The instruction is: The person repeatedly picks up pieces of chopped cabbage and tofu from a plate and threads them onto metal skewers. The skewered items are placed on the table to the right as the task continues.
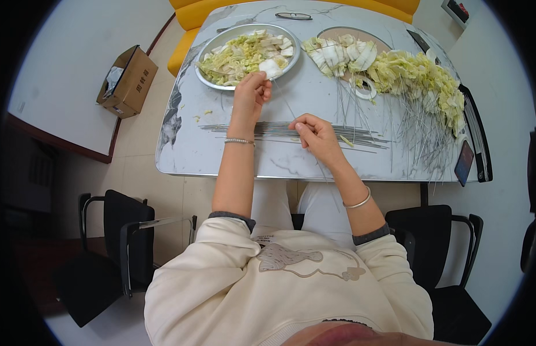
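Between the fingertips of my left hand [253, 93] is a white piece of napa cabbage [271, 68], held over the near rim of a round metal basin [204, 79]. Cut cabbage leaves [233, 56] fill much of the basin. My right hand [313, 132] pinches a thin metal skewer [285, 100], whose upper end reaches the cabbage piece; whether it pierces it I cannot tell. Beneath my hands, a bundle of loose metal skewers [272, 129] lies across the marble-patterned table [199, 151]. To the right, skewered cabbage [417, 71] is piled with its skewers pointing toward me.
A roll of white tape [366, 90] lies beside the skewered pile. A smartphone [464, 161] and a black-edged case [477, 134] sit at the right edge. Eyeglasses [294, 16] rest at the back. Black chairs [129, 238] flank me, and a cardboard box [132, 84] stands left.
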Demonstrator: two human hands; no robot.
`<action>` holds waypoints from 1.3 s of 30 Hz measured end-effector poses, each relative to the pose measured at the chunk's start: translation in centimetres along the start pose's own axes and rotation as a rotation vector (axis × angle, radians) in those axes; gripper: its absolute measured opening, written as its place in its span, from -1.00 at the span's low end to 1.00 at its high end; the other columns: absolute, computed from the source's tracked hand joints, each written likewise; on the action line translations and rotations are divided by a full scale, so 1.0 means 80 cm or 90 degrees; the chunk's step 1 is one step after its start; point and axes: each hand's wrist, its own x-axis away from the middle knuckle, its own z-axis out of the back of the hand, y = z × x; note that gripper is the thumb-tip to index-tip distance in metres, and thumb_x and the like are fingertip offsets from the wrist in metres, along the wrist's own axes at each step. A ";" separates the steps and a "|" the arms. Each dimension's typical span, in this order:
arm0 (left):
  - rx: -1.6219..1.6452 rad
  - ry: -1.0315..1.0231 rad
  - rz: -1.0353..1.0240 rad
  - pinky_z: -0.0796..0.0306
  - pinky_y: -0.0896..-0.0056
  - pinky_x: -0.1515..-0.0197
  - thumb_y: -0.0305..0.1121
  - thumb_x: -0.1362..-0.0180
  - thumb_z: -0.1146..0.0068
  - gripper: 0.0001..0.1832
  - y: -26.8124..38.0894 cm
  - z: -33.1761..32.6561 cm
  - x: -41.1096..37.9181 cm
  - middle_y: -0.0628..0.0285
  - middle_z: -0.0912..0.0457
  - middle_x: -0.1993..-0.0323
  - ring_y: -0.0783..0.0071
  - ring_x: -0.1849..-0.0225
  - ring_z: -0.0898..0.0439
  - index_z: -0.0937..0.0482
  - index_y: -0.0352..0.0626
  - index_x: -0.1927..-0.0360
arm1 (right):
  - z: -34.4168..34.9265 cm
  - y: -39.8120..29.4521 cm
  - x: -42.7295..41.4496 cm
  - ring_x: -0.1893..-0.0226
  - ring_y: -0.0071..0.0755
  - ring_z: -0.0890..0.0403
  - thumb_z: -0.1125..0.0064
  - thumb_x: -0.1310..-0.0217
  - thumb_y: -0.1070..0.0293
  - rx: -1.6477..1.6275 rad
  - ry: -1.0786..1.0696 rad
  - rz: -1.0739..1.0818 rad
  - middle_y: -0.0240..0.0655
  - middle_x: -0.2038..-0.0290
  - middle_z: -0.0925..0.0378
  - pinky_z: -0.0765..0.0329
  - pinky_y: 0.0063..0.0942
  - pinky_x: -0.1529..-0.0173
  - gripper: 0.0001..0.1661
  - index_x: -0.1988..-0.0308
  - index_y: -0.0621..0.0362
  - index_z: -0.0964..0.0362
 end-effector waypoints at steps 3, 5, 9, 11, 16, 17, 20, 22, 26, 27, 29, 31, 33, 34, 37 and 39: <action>-0.132 -0.016 -0.050 -0.26 0.63 0.54 -0.36 -0.16 -0.13 -0.87 0.000 -0.008 0.006 0.30 -0.53 0.57 0.64 0.61 -0.41 -0.47 -0.17 0.42 | 0.000 -0.004 0.000 0.66 -0.74 -0.29 0.02 -0.30 0.41 0.007 0.013 -0.010 -0.53 0.65 -0.36 -0.28 -0.69 0.54 -0.81 0.30 0.26 -0.49; -0.196 -0.055 -0.070 -0.26 0.64 0.53 -0.37 -0.14 -0.13 -0.86 -0.002 -0.012 0.008 0.31 -0.52 0.58 0.65 0.60 -0.41 -0.46 -0.15 0.46 | 0.001 -0.002 -0.001 0.66 -0.74 -0.29 0.03 -0.31 0.41 -0.003 0.027 -0.003 -0.53 0.66 -0.35 -0.27 -0.68 0.55 -0.81 0.30 0.26 -0.49; -0.301 -0.145 -0.057 -0.28 0.63 0.49 -0.36 -0.11 -0.13 -0.84 -0.007 -0.019 0.011 0.32 -0.51 0.60 0.66 0.59 -0.41 -0.44 -0.12 0.53 | 0.003 -0.002 -0.002 0.66 -0.75 -0.29 0.04 -0.32 0.41 -0.031 0.054 0.005 -0.54 0.67 -0.33 -0.26 -0.68 0.56 -0.81 0.31 0.24 -0.48; -0.337 -0.202 -0.038 -0.29 0.62 0.47 -0.36 -0.11 -0.14 -0.83 -0.011 -0.020 0.012 0.32 -0.52 0.59 0.66 0.59 -0.42 -0.45 -0.12 0.54 | 0.005 0.003 -0.002 0.66 -0.75 -0.29 0.04 -0.33 0.40 -0.038 0.076 0.009 -0.54 0.67 -0.33 -0.25 -0.68 0.56 -0.81 0.30 0.23 -0.49; -0.384 -0.256 0.001 -0.30 0.63 0.45 -0.33 -0.11 -0.16 -0.85 -0.013 -0.020 0.013 0.30 -0.55 0.56 0.68 0.59 -0.41 -0.48 -0.12 0.48 | 0.005 0.001 -0.003 0.65 -0.75 -0.30 0.03 -0.33 0.39 -0.037 0.107 0.003 -0.55 0.66 -0.34 -0.24 -0.70 0.55 -0.81 0.29 0.23 -0.49; -0.362 -0.238 -0.013 -0.30 0.64 0.45 -0.32 -0.11 -0.17 -0.85 -0.012 -0.019 0.013 0.30 -0.55 0.56 0.69 0.59 -0.41 -0.48 -0.12 0.48 | 0.004 -0.002 -0.002 0.64 -0.76 -0.30 0.03 -0.33 0.38 -0.038 0.104 0.005 -0.55 0.65 -0.34 -0.24 -0.70 0.54 -0.81 0.29 0.23 -0.49; -0.307 -0.158 -0.043 -0.30 0.65 0.47 -0.30 -0.14 -0.16 -0.85 -0.008 -0.015 0.009 0.32 -0.56 0.55 0.70 0.59 -0.40 -0.49 -0.12 0.45 | 0.001 -0.003 -0.002 0.64 -0.76 -0.29 0.01 -0.32 0.38 -0.047 0.091 0.005 -0.55 0.65 -0.34 -0.24 -0.70 0.54 -0.81 0.29 0.24 -0.49; -0.262 -0.119 -0.044 -0.25 0.64 0.51 -0.27 -0.14 -0.17 -0.82 -0.006 -0.014 0.008 0.30 -0.59 0.53 0.68 0.55 -0.46 -0.52 -0.13 0.46 | 0.002 -0.002 -0.001 0.63 -0.76 -0.29 0.00 -0.31 0.38 -0.041 0.088 0.003 -0.56 0.64 -0.34 -0.24 -0.70 0.54 -0.82 0.30 0.25 -0.48; -0.379 -0.056 -0.022 -0.26 0.64 0.52 -0.20 -0.17 -0.14 -0.78 0.006 -0.015 -0.004 0.32 -0.59 0.53 0.68 0.55 -0.46 -0.55 -0.15 0.42 | 0.007 0.002 -0.003 0.64 -0.76 -0.27 0.00 -0.30 0.39 -0.039 0.109 0.009 -0.56 0.65 -0.33 -0.21 -0.69 0.54 -0.82 0.31 0.26 -0.47; -0.416 -0.031 -0.039 -0.27 0.63 0.52 -0.19 -0.16 -0.14 -0.76 0.012 -0.017 -0.015 0.33 -0.58 0.54 0.67 0.55 -0.46 -0.56 -0.17 0.41 | 0.007 0.002 -0.002 0.64 -0.76 -0.27 0.00 -0.30 0.40 -0.049 0.118 0.009 -0.56 0.65 -0.33 -0.21 -0.69 0.54 -0.82 0.31 0.26 -0.47; -0.520 -0.007 -0.114 -0.33 0.59 0.47 -0.19 -0.15 -0.13 -0.75 0.021 -0.017 -0.047 0.31 -0.59 0.53 0.61 0.51 -0.50 -0.57 -0.19 0.39 | 0.007 0.002 -0.001 0.64 -0.76 -0.27 0.00 -0.30 0.40 -0.044 0.135 0.009 -0.55 0.66 -0.33 -0.20 -0.70 0.54 -0.82 0.31 0.26 -0.47; -0.653 -0.009 -0.231 -0.44 0.51 0.36 -0.21 -0.14 -0.13 -0.76 0.026 -0.009 -0.092 0.27 -0.61 0.51 0.50 0.44 -0.58 -0.57 -0.21 0.37 | 0.005 0.000 -0.002 0.64 -0.76 -0.27 0.01 -0.30 0.41 -0.043 0.142 0.008 -0.55 0.66 -0.32 -0.20 -0.70 0.55 -0.83 0.32 0.26 -0.47; -0.864 0.076 -0.326 -0.47 0.37 0.26 -0.26 -0.09 -0.13 -0.77 0.028 -0.008 -0.133 0.19 -0.64 0.44 0.31 0.35 -0.62 -0.59 -0.21 0.32 | 0.004 -0.002 -0.002 0.64 -0.77 -0.27 0.01 -0.30 0.42 -0.041 0.150 0.002 -0.55 0.67 -0.32 -0.20 -0.70 0.55 -0.84 0.32 0.25 -0.47; -0.968 0.117 -0.377 -0.49 0.29 0.21 -0.28 -0.07 -0.13 -0.77 0.028 -0.011 -0.150 0.15 -0.66 0.40 0.22 0.30 -0.63 -0.59 -0.22 0.29 | 0.005 -0.001 -0.002 0.64 -0.76 -0.27 0.00 -0.29 0.42 -0.046 0.152 0.003 -0.55 0.66 -0.32 -0.20 -0.70 0.55 -0.84 0.32 0.25 -0.47; -1.125 0.200 -0.378 -0.46 0.16 0.12 -0.31 -0.03 -0.10 -0.78 0.021 -0.015 -0.179 0.06 -0.67 0.27 0.08 0.20 -0.62 -0.61 -0.14 0.25 | 0.006 0.002 -0.003 0.64 -0.76 -0.28 0.00 -0.29 0.43 -0.061 0.158 0.007 -0.54 0.66 -0.33 -0.22 -0.70 0.54 -0.85 0.32 0.25 -0.46; -1.153 0.185 -0.301 -0.46 0.13 0.12 -0.32 -0.05 -0.07 -0.79 0.023 -0.015 -0.190 0.06 -0.67 0.27 0.09 0.20 -0.63 -0.61 -0.12 0.25 | 0.005 0.002 -0.004 0.64 -0.76 -0.28 -0.01 -0.28 0.43 -0.071 0.161 0.012 -0.54 0.66 -0.34 -0.23 -0.69 0.54 -0.86 0.33 0.25 -0.46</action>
